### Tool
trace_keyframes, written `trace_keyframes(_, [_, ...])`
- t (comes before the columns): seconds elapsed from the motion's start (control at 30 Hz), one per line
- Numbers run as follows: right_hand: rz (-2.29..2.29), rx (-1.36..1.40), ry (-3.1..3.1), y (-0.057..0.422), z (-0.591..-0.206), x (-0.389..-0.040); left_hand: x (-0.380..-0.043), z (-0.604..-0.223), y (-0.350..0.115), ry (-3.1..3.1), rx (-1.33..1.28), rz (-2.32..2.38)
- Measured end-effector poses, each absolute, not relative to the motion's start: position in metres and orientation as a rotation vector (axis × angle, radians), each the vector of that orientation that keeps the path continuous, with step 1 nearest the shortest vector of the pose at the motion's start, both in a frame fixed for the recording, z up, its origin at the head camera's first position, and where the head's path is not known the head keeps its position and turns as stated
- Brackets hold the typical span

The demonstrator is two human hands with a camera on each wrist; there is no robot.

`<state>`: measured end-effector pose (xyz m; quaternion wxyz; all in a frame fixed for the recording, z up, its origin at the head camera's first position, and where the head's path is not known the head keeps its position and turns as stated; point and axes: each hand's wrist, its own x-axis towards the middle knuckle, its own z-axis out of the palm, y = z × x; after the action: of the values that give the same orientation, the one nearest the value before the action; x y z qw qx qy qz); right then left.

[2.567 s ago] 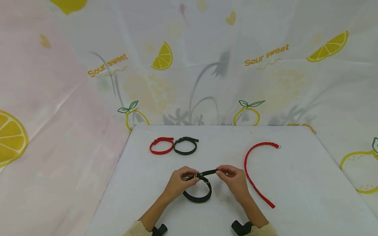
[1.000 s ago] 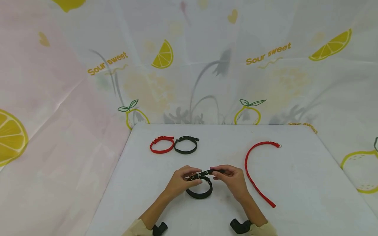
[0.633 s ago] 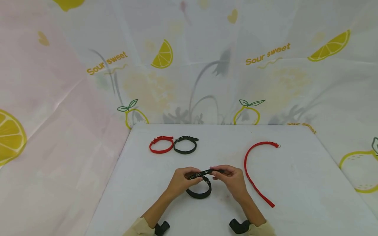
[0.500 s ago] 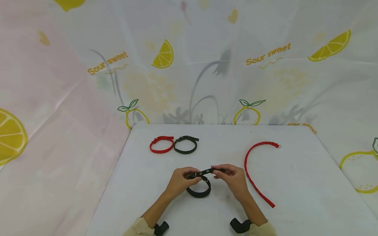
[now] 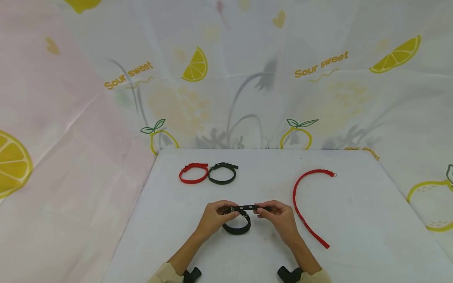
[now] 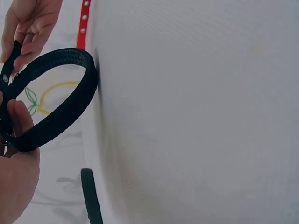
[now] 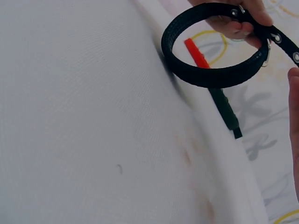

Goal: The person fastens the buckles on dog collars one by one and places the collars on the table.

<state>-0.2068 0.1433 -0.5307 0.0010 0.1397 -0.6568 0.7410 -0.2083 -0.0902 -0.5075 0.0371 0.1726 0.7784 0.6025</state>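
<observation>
A black pet collar [image 5: 236,231] with metal eyelets is bent into a loop between the two hands over the front of the table. My left hand [image 5: 214,216] pinches it at the buckle, thumb in front. My right hand [image 5: 279,216] pinches the strap's free end, which sticks out past the fingertips and lies nearly level. In the right wrist view, the buckle and a D-ring show at the top of the black collar [image 7: 205,77]. The left wrist view has the right hand [image 6: 35,28] on the strap end, with the left hand [image 6: 18,182] below the loop.
On the white table [image 5: 170,236], a buckled red collar [image 5: 192,182] and a buckled black collar [image 5: 221,182] lie side by side at the back left. An unbuckled red collar [image 5: 296,200] curves along the right, close to the right hand. A lemon-print cloth [image 5: 240,98] hangs behind.
The right hand's pinch has shifted from the strap's tip inward, so the end now pokes past the fingers. The strap has tilted from slanting to nearly level; the loop sits slightly higher.
</observation>
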Motion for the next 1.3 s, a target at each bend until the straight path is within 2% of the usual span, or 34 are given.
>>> trace_keyframes(0.2, [2.373, 0.390, -2.116, 0.139, -0.531, -0.204, -0.214, -0.524, -0.093, 2.362, 0.497, 1.856])
trace_keyframes(0.47, [2.392, 0.376, -2.236, 0.133, -0.529, -0.201, -0.214, -0.522, -0.093, 2.136, 0.415, 2.024])
trace_keyframes(0.67, [2.248, 0.521, -2.425, 0.115, -0.523, -0.199, -0.216, -0.520, -0.092, 1.976, 0.369, 2.194])
trace_keyframes(0.97, [1.959, 0.753, -2.264, 0.096, -0.498, -0.188, -0.215, -0.519, -0.088, 1.845, 0.393, 2.253])
trace_keyframes(1.3, [1.832, 0.724, -2.273, 0.095, -0.496, -0.187, -0.208, -0.501, -0.088, 1.819, 0.443, 2.247])
